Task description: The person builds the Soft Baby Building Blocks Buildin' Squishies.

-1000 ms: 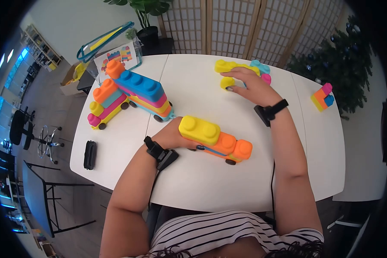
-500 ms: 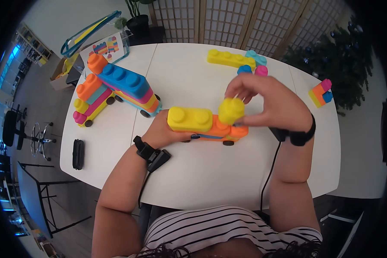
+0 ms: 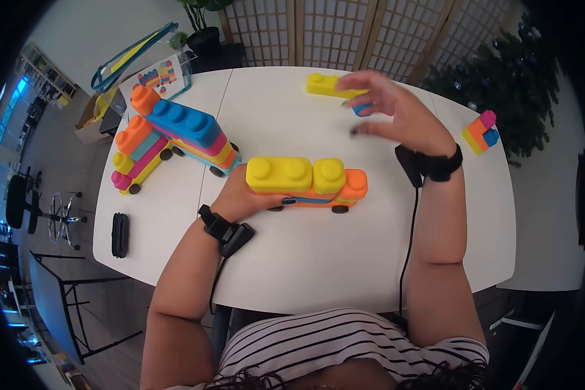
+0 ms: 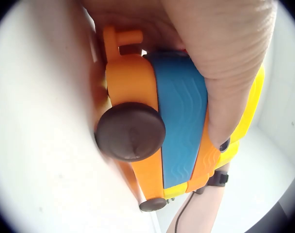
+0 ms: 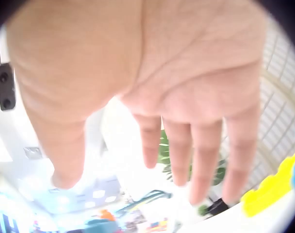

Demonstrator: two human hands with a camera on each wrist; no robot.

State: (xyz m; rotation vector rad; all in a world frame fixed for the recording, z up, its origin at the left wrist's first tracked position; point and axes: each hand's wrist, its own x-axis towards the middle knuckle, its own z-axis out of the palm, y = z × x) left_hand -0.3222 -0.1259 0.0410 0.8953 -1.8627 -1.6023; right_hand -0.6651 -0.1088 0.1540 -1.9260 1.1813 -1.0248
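My left hand (image 3: 237, 197) grips the rear of a toy block car (image 3: 318, 201) with an orange wheeled base. In the left wrist view the thumb lies along its side, over the blue (image 4: 181, 121) and orange layers, above a dark wheel (image 4: 132, 132). On top of the car sit a long yellow block (image 3: 278, 174) and a small yellow block (image 3: 329, 174), with an orange block (image 3: 355, 184) at the front end. My right hand (image 3: 403, 114) hovers empty over the far side of the table, fingers spread, partly hiding a blue block (image 3: 361, 110) and a long yellow block (image 3: 323, 84).
To the left stand a taller block vehicle (image 3: 188, 130) and a lower one (image 3: 143, 159). A black case (image 3: 119, 235) lies at the left edge. A small block stack (image 3: 480, 133) is at the far right. Behind the vehicles is a clear bag (image 3: 185, 71) with a picture card.
My right hand brought the small yellow block from the far side onto the car, let go, and moved back toward the far blocks. The left hand kept its grip on the car.
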